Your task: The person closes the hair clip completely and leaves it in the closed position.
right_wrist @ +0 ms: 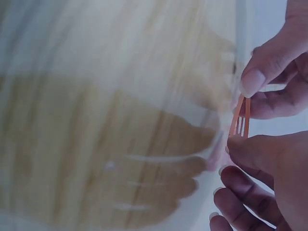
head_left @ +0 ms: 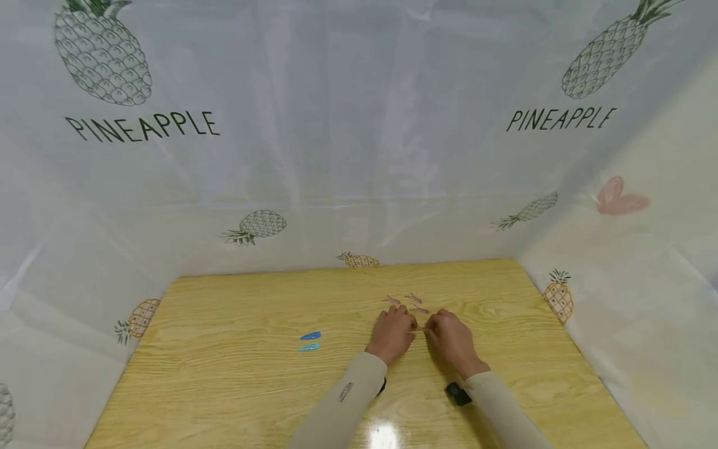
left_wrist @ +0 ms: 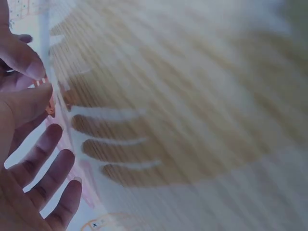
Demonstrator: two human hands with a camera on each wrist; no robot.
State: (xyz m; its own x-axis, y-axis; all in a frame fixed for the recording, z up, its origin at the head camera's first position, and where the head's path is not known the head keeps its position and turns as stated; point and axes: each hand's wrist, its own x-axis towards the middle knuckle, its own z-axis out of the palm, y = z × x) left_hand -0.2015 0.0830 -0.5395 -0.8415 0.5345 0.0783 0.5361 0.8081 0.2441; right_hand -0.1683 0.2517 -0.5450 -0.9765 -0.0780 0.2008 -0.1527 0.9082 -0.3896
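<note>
Orange clip [right_wrist: 247,118]; blue clip [head_left: 311,335]; turquoise clip [head_left: 309,347]; pinkish clips [head_left: 419,309]; yellow-brown, wood-grained worktop [head_left: 241,380]; whitish, pineapple-printed sheeting [head_left: 348,125]; beige sleeves [head_left: 328,415].

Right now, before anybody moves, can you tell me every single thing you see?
Table: 1, yellowish wood, in the middle
Sheet: 1 visible backdrop, whitish, behind and beside the table
Pineapples: several, grey-green or orange, printed on the sheet
Blue clips: 2, dark and light blue, table's left half
Pink clips: 3, pinkish, right of the blue ones
Orange clip: 1, orange, nearer than the pink ones
Sleeves: 2, beige, bottom
Left hand: 1, bare, pinching the orange clip
Right hand: 1, bare, pinching it too
</note>
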